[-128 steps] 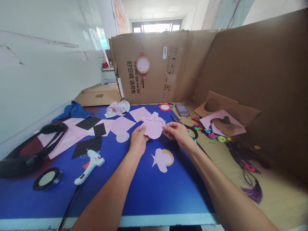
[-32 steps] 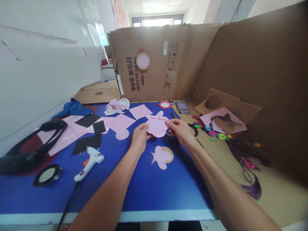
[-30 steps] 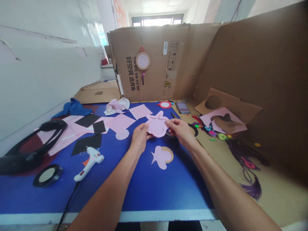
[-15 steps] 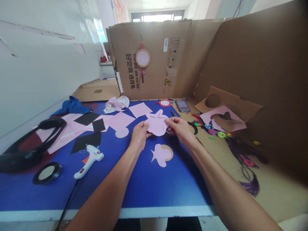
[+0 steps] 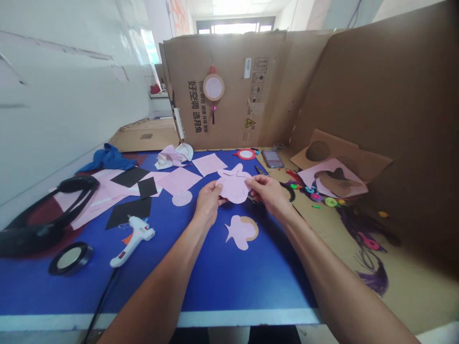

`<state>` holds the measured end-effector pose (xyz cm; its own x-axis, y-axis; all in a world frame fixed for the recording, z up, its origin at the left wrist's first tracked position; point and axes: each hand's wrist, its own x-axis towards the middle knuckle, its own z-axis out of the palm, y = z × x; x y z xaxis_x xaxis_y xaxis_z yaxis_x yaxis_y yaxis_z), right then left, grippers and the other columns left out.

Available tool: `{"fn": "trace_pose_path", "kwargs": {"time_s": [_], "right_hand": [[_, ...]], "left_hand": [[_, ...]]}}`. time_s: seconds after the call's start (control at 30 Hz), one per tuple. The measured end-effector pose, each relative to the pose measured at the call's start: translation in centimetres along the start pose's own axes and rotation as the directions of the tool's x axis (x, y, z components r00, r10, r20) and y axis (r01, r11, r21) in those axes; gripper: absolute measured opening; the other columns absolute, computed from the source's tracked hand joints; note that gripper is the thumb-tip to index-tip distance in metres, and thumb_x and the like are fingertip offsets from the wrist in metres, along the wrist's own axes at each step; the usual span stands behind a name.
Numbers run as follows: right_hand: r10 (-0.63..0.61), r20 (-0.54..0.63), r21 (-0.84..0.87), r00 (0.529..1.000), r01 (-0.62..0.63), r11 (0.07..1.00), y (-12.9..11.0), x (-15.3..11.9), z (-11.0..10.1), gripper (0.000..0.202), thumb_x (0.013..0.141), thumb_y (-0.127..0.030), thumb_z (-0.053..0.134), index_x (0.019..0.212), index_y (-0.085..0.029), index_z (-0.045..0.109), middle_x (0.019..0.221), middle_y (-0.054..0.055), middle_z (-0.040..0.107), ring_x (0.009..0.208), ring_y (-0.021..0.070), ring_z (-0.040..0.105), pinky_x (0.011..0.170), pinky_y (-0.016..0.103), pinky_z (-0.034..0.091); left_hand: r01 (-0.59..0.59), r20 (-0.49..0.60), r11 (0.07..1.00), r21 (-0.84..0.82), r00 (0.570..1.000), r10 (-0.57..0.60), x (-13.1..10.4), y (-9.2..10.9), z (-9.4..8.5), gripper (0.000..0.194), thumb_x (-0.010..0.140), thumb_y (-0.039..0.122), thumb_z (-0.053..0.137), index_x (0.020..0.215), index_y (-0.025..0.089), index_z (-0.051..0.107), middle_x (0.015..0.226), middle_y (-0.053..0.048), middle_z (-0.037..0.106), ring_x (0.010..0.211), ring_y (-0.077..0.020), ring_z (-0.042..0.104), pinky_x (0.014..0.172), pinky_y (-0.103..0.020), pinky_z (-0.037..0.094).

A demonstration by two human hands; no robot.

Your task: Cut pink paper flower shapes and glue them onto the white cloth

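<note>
Between my two hands a pink cut-out with rounded lobes (image 5: 234,187) is held up over the blue table. My left hand (image 5: 208,203) pinches its left edge, thumb on top. On the right edge, the thumb and fingers of my right hand (image 5: 267,191) grip it. Curved lines or layered edges show on its face. Below it on the table lies another pink cut-out (image 5: 239,233) with a tan rounded piece (image 5: 253,228) at its right side. A pale patterned disc (image 5: 182,198) rests left of my left hand.
A white glue gun (image 5: 134,239) with a cord and a black tape roll (image 5: 71,258) lie at left, near black squares (image 5: 129,177) and pink sheets (image 5: 179,179). Cardboard walls (image 5: 229,114) stand behind and right. Beads (image 5: 315,196) and purple tassels (image 5: 373,277) lie at right.
Almost nothing differs. Both hands keep hold of the pink cut-out in nearly the same place, and the whole view has shifted very slightly.
</note>
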<state>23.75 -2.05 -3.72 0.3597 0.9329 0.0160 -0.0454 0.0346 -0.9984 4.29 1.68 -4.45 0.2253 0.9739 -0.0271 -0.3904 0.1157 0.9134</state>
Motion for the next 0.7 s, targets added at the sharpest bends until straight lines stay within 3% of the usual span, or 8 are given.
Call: {"fn": "trace_pose_path", "kwargs": {"time_s": [0.4, 0.7], "right_hand": [[-0.001, -0.003, -0.003, 1.000, 0.001, 1.000, -0.12, -0.05, 0.05, 0.050, 0.064, -0.062, 0.097, 0.078, -0.022, 0.069, 0.056, -0.004, 0.062, 0.046, 0.0097, 0.051, 0.042, 0.021, 0.041], [-0.008, 0.000, -0.024, 1.000, 0.008, 1.000, -0.21, -0.19, 0.00, 0.052, 0.065, -0.065, 0.096, 0.075, -0.021, 0.070, 0.056, -0.003, 0.060, 0.047, 0.0093, 0.049, 0.042, 0.021, 0.040]], "left_hand": [[-0.020, 0.008, 1.000, 0.018, 1.000, 0.020, -0.13, -0.08, 0.00, 0.044, 0.074, 0.048, 0.094, 0.101, 0.017, 0.078, 0.089, -0.009, 0.081, 0.083, -0.0240, 0.078, 0.074, -0.033, 0.061], [-0.030, -0.002, 0.999, 0.017, 1.000, 0.030, -0.08, -0.18, -0.03, 0.044, 0.073, 0.051, 0.094, 0.097, 0.017, 0.078, 0.088, -0.009, 0.080, 0.086, -0.0256, 0.078, 0.079, -0.038, 0.064]]}}
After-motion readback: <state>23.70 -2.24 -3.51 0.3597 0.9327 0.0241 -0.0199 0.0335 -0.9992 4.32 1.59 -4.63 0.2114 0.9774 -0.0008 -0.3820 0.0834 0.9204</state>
